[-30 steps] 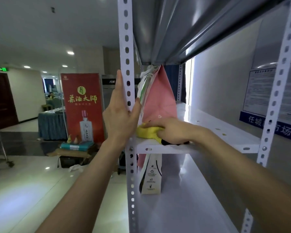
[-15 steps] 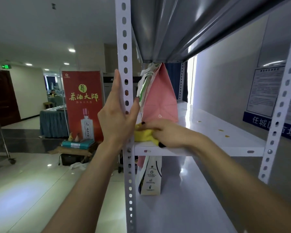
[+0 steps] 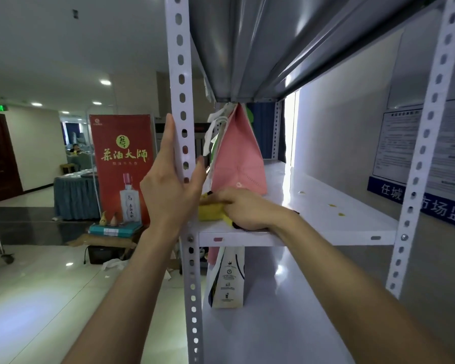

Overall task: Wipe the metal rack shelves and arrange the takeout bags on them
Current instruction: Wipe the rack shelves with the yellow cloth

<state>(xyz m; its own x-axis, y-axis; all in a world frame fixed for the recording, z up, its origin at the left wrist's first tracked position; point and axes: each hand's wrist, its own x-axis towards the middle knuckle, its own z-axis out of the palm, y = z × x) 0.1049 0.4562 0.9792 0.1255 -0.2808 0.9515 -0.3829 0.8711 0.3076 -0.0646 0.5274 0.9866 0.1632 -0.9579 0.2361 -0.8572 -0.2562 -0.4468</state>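
Pressing yellow cloth (image 3: 210, 213) on shelf (image 3: 326, 222), right hand (image 3: 250, 211) curled over it, left hand (image 3: 168, 185) clasping post (image 3: 180, 74), pink bag (image 3: 237, 158) beside, contents hidden

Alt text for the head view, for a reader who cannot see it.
The right hand holds a yellow cloth on the white shelf beside a pink takeout bag, while the left hand holds the rack's perforated upright.

My one head-worn camera looks forward from just above the middle shelf (image 3: 326, 222), close to the rack post (image 3: 180, 101) standing centre-left in frame.
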